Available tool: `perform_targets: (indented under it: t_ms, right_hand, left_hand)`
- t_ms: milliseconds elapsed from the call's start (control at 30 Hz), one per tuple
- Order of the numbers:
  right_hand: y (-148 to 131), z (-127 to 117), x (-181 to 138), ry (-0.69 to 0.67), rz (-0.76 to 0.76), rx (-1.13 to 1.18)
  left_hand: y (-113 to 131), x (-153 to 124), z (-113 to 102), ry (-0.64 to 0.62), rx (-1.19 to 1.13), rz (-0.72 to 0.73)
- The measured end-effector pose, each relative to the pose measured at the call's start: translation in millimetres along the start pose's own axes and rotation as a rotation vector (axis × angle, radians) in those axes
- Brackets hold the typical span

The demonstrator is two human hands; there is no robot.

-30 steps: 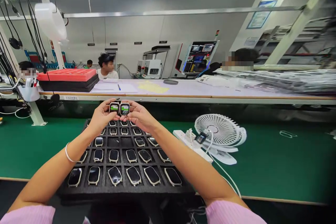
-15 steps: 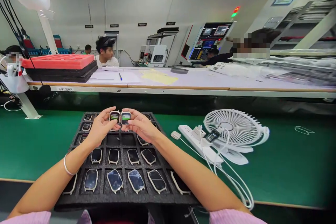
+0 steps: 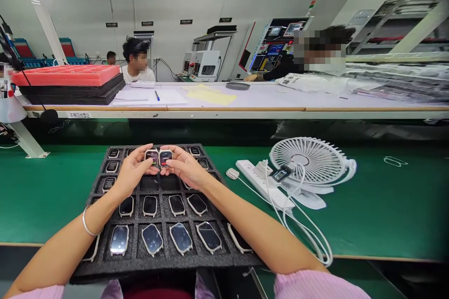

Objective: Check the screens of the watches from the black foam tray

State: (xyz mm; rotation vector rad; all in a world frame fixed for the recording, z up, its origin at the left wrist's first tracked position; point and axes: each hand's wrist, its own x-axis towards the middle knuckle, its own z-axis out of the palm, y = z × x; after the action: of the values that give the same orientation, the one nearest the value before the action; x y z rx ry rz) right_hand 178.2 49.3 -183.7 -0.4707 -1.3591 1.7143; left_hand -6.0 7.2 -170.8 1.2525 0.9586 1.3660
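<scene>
My left hand [image 3: 135,170] pinches a smartwatch body [image 3: 152,155] without a strap, its screen lit and my thumb on its lower part. Close beside it, my right hand [image 3: 185,167] grips a second smartwatch body [image 3: 165,156], also lit, with a red bar low on the screen under my thumb. Both are held above the far half of a black foam tray [image 3: 136,261]. Rows of similar watch bodies lie in its compartments, such as a dark-screened watch [image 3: 181,239] in the near row. Two compartments just below my hands hold no watch.
Right of the tray, a white power strip [image 3: 261,187] with cables and a white fan [image 3: 308,161] stand on the green table [image 3: 379,215]. A raised shelf [image 3: 252,96] behind carries red and black foam trays [image 3: 70,77] and papers. Other people sit beyond it.
Both watch screens show different content; a red bar now appears on the right one. The camera view has shifted slightly. My hands keep their hold on both watches.
</scene>
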Motion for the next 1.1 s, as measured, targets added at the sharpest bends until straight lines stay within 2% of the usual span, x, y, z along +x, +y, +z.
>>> perform_targets:
  t_ms: [233,367,567,833,1100]
  right_hand:
    - [10.2,-5.1,-1.5,0.017,0.036,0.035]
    - [21.4,-18.1,4.3,0.054,0.097,0.045]
    - [30.3,-33.9,13.6,0.032,0.191,0.036]
    - [31.8,-30.3,9.8,0.004,0.208,0.019]
    - [32.3,-26.4,1.2,0.048,0.212,0.084]
  left_hand:
    - [-5.9,-1.2,-2.0,0.008,-0.026,-0.051]
    - [-17.6,0.7,-5.3,0.022,-0.078,-0.146]
    - [-35.2,4.1,-7.6,0.025,-0.114,-0.236]
    - [-34.4,1.6,-5.2,0.046,-0.122,-0.268]
    - [-35.2,1.2,-4.9,0.100,-0.103,-0.296]
